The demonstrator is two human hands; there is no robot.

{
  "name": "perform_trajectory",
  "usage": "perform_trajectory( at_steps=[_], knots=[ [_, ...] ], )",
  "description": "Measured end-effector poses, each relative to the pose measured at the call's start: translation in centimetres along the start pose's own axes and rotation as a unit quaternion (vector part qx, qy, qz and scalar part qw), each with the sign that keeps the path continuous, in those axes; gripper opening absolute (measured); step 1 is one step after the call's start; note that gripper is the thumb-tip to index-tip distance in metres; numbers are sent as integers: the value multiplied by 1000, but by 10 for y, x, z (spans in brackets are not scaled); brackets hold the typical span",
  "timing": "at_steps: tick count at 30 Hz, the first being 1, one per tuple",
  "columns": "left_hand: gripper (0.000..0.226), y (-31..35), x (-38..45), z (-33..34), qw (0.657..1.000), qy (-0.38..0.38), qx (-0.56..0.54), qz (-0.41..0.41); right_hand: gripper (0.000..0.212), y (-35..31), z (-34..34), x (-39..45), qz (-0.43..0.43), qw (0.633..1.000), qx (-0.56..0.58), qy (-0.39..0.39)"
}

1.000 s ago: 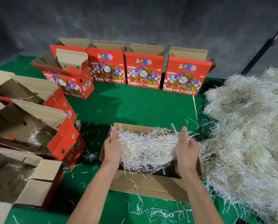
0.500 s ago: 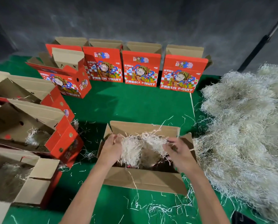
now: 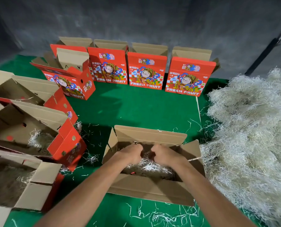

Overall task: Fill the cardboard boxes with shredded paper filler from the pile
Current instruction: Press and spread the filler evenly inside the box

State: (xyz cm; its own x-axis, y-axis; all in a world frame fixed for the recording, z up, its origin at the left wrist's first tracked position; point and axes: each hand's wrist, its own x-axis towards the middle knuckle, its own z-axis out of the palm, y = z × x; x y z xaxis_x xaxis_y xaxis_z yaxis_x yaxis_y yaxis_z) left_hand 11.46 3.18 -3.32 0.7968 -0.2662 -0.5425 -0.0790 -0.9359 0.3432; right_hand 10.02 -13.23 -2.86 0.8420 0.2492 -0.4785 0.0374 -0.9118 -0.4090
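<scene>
Both hands (image 3: 146, 154) now sunk inside box (image 3: 149, 190), pressing pale shredded paper (image 3: 150, 166)

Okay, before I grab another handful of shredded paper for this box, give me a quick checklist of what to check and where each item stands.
1. Both hands in the open box: ok, left hand and right hand press filler inside.
2. Hands free for the next grab: cannot tell, fingers are curled down in the shreds.
3. Shredded paper in box: not ok, only a low layer.
4. Box flaps open: ok.
5. Pile of shredded paper on the right: ok, plenty left, beside the box.
6. Upright boxes at the back: cannot tell whether filled.
</scene>
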Motion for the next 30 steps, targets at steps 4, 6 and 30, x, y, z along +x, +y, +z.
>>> perform_trajectory(
  at_steps=[4,6,30],
  knots=[
    [11,-6,26,19,995,-72,63,-5,20,7,30,34,15,990,-59,-127],
    [24,-16,36,33,993,-102,53,-26,33,16,44,51,37,980,-76,-183],
    [49,-35,61,31,936,-55,346,31,33,45,38,39,-58,945,-305,-101]
  ],
)
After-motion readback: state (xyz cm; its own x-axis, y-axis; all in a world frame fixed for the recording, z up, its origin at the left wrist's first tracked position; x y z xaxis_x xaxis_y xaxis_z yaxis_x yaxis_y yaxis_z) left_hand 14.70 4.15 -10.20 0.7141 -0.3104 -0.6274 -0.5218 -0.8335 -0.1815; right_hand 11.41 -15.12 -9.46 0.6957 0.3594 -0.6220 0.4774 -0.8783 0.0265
